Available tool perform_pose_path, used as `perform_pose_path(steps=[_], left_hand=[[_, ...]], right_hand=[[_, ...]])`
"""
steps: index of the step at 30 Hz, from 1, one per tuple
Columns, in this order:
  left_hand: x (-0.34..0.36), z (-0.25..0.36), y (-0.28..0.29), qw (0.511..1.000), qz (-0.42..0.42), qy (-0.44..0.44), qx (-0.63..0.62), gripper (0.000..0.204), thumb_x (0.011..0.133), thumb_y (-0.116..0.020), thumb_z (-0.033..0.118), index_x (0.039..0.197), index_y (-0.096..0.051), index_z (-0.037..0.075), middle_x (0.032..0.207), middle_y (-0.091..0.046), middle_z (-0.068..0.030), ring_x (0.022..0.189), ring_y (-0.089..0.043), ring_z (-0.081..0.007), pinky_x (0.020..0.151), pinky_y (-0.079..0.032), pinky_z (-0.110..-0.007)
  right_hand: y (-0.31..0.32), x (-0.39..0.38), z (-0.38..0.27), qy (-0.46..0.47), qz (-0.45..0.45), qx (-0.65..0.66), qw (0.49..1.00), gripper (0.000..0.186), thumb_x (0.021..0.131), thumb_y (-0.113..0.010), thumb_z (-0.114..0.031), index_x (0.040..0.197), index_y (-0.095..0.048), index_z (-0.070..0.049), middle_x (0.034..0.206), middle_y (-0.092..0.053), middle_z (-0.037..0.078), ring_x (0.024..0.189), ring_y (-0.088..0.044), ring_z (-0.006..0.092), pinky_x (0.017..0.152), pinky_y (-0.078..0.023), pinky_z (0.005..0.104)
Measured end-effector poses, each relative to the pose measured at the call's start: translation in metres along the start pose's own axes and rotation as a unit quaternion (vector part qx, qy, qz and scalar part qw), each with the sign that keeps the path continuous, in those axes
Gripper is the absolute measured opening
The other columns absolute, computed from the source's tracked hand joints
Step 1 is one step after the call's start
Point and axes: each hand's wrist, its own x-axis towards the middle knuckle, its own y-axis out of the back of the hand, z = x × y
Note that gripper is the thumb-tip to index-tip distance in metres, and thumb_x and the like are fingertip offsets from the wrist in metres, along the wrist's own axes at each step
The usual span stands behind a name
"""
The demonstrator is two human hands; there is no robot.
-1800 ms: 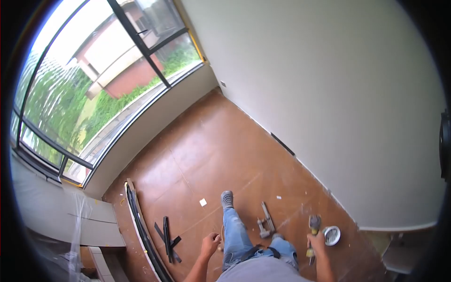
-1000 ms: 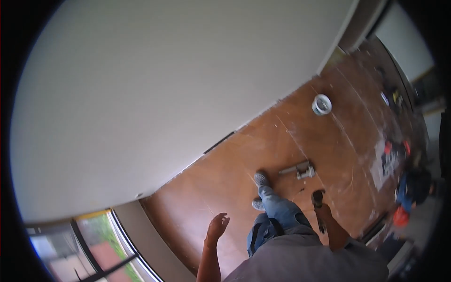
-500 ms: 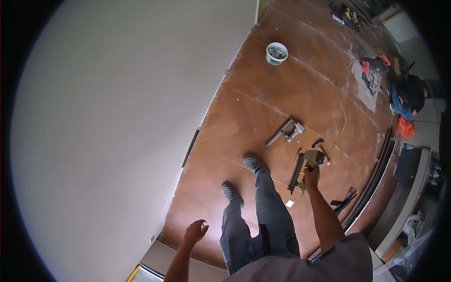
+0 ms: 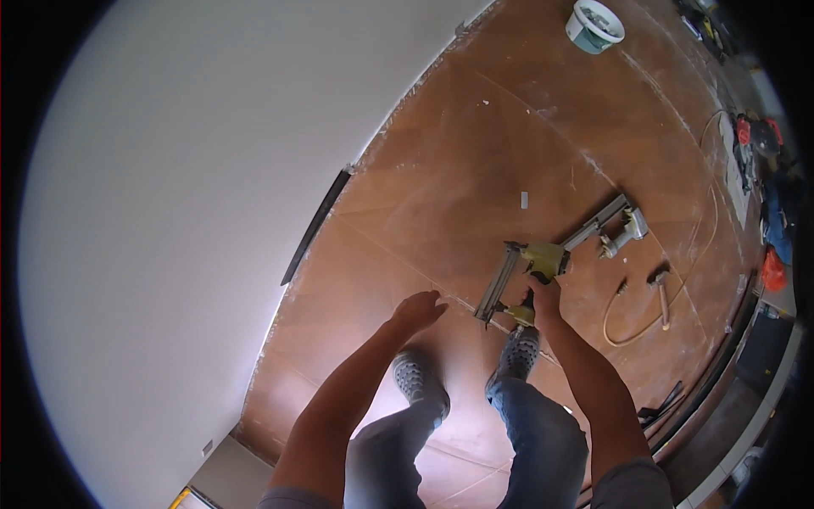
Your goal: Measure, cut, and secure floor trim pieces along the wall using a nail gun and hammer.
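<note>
My right hand (image 4: 544, 299) grips an olive-gold pneumatic nail gun (image 4: 539, 260) with a long magazine, held in front of my legs above the brown floor. My left hand (image 4: 420, 310) hangs just left of the magazine, fingers loosely bent and apart, holding nothing. A silver nail gun (image 4: 627, 232) lies on the floor beyond the one I hold. To the right lie a hammer (image 4: 664, 304) with a pale handle and a looped air hose (image 4: 627, 342) with a metal fitting at its end.
A pale wall (image 4: 170, 212) is on the left, a dark strip (image 4: 314, 229) at its foot. A white bucket (image 4: 591, 34) stands farther off. Tools (image 4: 757, 136), a red bag (image 4: 772, 270) and long dark strips (image 4: 721, 352) line the right edge. My shoes (image 4: 411, 377) are below.
My view has turned from the window toward the wall and floor. My left hand has come forward and right, near the held nail gun, and the silver one now appears closer.
</note>
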Motion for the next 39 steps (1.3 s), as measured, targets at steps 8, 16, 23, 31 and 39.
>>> perform_pose_path(steps=[8, 16, 23, 31, 39], left_hand=[[0.096, -0.057, -0.076, 0.942, -0.050, 0.014, -0.331, 0.056, 0.097, -0.063, 0.047, 0.119, -0.061, -0.004, 0.101, -0.072, -0.0232, 0.087, -0.073, -0.0304, 0.079, -0.057, -0.040], [0.121, -0.075, -0.082, 0.967, -0.051, 0.016, -0.251, 0.049, 0.094, -0.071, 0.020, 0.132, -0.053, -0.005, 0.106, -0.070, -0.0201, 0.079, -0.072, -0.0243, 0.063, -0.062, -0.036], [0.112, -0.070, -0.086, 0.994, 0.072, -0.025, -0.074, 0.053, 0.089, -0.074, 0.037, 0.117, -0.059, -0.005, 0.107, -0.067, -0.0317, 0.099, -0.066, -0.0479, 0.086, -0.052, -0.053], [0.101, -0.030, -0.073, 0.980, 0.096, -0.022, 0.171, 0.055, 0.088, -0.071, 0.046, 0.113, -0.061, -0.001, 0.100, -0.070, -0.0267, 0.096, -0.068, -0.0445, 0.087, -0.053, -0.051], [0.109, 0.015, -0.077, 0.985, 0.111, -0.045, 0.125, 0.044, 0.087, -0.074, 0.045, 0.100, -0.065, 0.004, 0.091, -0.072, -0.0179, 0.089, -0.069, -0.0372, 0.079, -0.054, -0.047]], right_hand=[[-0.029, 0.078, 0.082, 0.017, -0.112, 0.039, 0.993, 0.017, 0.091, -0.068, -0.012, 0.101, -0.056, -0.005, 0.074, -0.054, 0.005, 0.060, -0.057, 0.0189, 0.053, -0.052, 0.0384], [-0.017, 0.128, 0.136, 0.104, -0.101, -0.284, 0.948, 0.045, 0.094, -0.070, -0.040, 0.100, -0.065, 0.004, 0.082, -0.068, 0.012, 0.070, -0.068, 0.0228, 0.067, -0.055, 0.0380], [0.050, 0.118, 0.087, 0.014, -0.203, -0.207, 0.957, 0.051, 0.100, -0.060, -0.048, 0.110, -0.062, 0.003, 0.082, -0.069, 0.013, 0.066, -0.069, 0.0205, 0.058, -0.058, 0.0306], [0.287, 0.207, 0.048, 0.237, 0.551, -0.575, 0.557, 0.031, 0.100, -0.050, -0.040, 0.115, -0.060, -0.014, 0.106, -0.068, 0.017, 0.089, -0.069, 0.0403, 0.063, -0.054, 0.0517], [0.397, 0.283, 0.118, 0.271, 0.390, -0.873, 0.109, 0.027, 0.092, -0.058, -0.016, 0.115, -0.065, -0.005, 0.113, -0.065, 0.019, 0.095, -0.067, 0.0316, 0.074, -0.057, 0.0520]])
